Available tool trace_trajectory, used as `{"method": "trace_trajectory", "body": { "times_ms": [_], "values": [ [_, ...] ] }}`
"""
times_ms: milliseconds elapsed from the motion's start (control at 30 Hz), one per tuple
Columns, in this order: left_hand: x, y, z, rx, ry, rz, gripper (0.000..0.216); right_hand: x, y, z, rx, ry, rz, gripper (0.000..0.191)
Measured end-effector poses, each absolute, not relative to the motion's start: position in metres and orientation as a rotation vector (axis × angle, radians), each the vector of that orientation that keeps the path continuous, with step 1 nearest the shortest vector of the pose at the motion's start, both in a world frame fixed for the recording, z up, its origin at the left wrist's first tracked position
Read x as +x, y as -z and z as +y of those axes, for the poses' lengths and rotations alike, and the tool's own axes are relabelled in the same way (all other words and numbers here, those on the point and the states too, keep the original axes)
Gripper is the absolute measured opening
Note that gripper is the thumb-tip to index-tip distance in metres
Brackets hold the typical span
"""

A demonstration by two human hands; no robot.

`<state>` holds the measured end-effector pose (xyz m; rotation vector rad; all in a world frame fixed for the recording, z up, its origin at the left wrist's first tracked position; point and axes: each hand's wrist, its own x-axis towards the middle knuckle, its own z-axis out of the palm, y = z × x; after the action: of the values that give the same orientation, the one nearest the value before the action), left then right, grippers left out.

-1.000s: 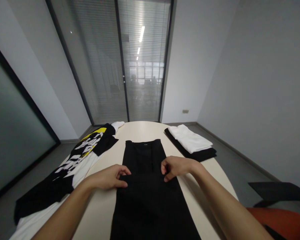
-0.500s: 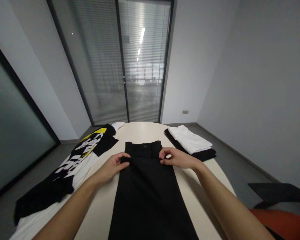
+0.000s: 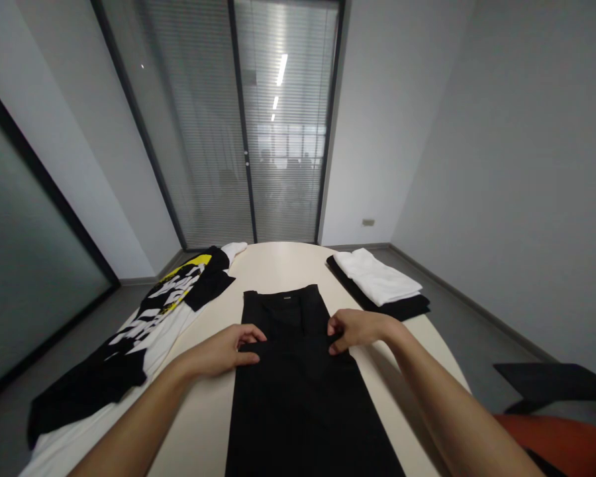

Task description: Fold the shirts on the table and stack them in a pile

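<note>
A black garment (image 3: 298, 404) with a waistband lies lengthwise on the table in front of me; whether it is trousers or a skirt I cannot tell. Its back waist edge, with a small label inside, points away from me. My left hand (image 3: 233, 350) is closed on the left end of the front edge, fingers inside and thumb on top. At the right end of that same edge, my right hand (image 3: 355, 329) pinches the cloth between thumb and fingers. Inside the opening, the dark lining shows between the hands. The garment's near end runs out of view.
Several black and white shirts (image 3: 159, 305), one with a yellow print, lie along the table's left side. A folded white garment (image 3: 377, 278) rests on a folded black one (image 3: 402, 307) at the right. An orange-seated chair (image 3: 556, 440) stands beside the pale table (image 3: 278, 258).
Both hands have come nearer to me with the front edge, and the right has shifted slightly outward. More of the garment's inside shows below its back waistband.
</note>
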<state>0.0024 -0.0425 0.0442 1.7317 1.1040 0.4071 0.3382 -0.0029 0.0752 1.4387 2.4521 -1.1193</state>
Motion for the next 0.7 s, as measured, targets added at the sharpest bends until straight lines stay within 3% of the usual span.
{"method": "trace_trajectory", "body": {
  "times_ms": [167,267,367,533,700],
  "values": [
    [0.000,-0.054,-0.045,1.693,-0.449,0.966,0.032,0.338,-0.085,-0.008,1.236,1.360,2.501,0.026],
    [-0.001,-0.062,-0.044,1.664,-0.659,0.933,0.033,0.335,-0.089,-0.010,1.153,1.593,2.629,0.023],
    [0.000,-0.062,-0.040,1.542,-0.988,1.006,0.041,0.329,-0.083,-0.005,1.344,1.777,2.834,0.031],
    [0.005,-0.032,-0.024,1.288,-1.172,1.120,0.063,0.323,-0.049,0.015,1.762,1.702,2.974,0.038],
    [0.004,-0.010,-0.016,1.313,-1.105,1.191,0.062,0.328,-0.030,0.028,1.734,1.709,2.794,0.038]
  ]
}}
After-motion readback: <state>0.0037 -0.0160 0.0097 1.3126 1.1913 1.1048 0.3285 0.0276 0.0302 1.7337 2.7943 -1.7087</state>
